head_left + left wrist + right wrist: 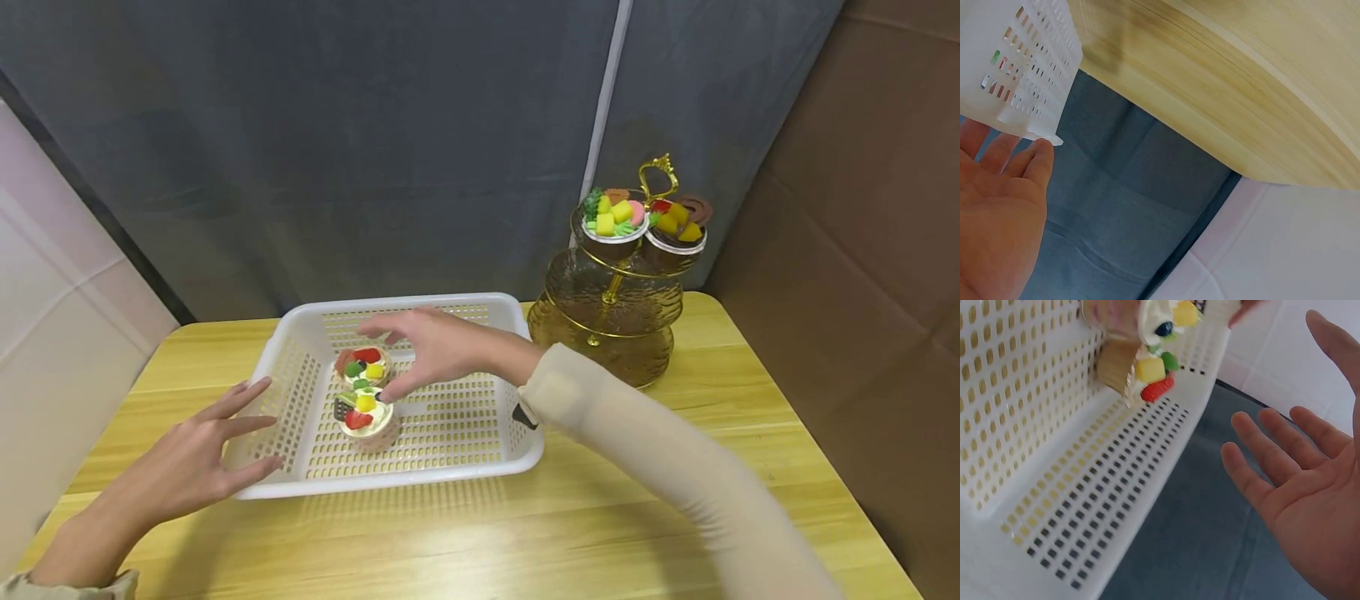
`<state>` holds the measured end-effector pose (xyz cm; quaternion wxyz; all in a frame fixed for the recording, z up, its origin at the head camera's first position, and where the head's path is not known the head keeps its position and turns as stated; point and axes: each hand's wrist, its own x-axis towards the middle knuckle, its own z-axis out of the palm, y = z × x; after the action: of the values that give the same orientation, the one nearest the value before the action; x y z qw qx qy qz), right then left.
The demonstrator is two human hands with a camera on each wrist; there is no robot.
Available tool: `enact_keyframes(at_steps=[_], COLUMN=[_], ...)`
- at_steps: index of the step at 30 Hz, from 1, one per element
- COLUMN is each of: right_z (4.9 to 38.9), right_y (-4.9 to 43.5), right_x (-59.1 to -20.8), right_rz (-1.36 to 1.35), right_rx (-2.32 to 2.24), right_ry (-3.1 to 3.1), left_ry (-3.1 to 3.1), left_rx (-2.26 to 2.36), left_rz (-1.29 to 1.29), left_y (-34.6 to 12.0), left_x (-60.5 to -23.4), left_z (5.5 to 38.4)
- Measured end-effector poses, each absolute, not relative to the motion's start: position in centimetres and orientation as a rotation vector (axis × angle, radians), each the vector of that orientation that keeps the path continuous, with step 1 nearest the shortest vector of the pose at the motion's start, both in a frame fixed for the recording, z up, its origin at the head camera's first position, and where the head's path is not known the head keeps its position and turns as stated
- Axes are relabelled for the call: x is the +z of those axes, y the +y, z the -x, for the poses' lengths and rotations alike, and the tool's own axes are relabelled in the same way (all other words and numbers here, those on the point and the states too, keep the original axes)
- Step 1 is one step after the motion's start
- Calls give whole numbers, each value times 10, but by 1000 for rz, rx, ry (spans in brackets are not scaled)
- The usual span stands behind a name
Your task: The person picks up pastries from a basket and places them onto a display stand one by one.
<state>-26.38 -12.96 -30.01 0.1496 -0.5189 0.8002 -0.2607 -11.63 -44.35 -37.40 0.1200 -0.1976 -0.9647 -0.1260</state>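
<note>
A white plastic basket (420, 478) with slotted walls lies on the wooden table. Two cupcakes with cream and fruit toppings are inside it: one cupcake (367, 421) nearer the front, the other cupcake (365, 363) just behind. My right hand (438, 346) hovers over the basket beside the cupcakes, fingers spread and holding nothing. In the right wrist view its palm (1310, 494) is bare and apart from the cupcakes. My left hand (191, 450) is at the basket's left rim with fingers loosely extended; in the left wrist view its fingertips (1038, 153) meet the rim.
A gold three-tier stand (611, 321) rises at the right rear of the table. On its top tier sit a cupcake with green and yellow toppings (615, 218) and a chocolate cupcake (677, 229). A dark curtain (375, 150) hangs behind, a brown panel (862, 250) at right.
</note>
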Motion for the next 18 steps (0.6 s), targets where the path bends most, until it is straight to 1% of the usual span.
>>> enact_keyframes(at_steps=[9, 18], right_z=[262, 261], right_y=[-147, -156], right_x=[-323, -343], right_rz=[1510, 1408], right_rx=[-799, -711], right_ry=[2148, 2150], left_ry=[-2831, -2848], left_rx=[-373, -375], left_rz=[574, 559], left_y=[-443, -443], left_x=[-372, -372], left_z=[117, 116])
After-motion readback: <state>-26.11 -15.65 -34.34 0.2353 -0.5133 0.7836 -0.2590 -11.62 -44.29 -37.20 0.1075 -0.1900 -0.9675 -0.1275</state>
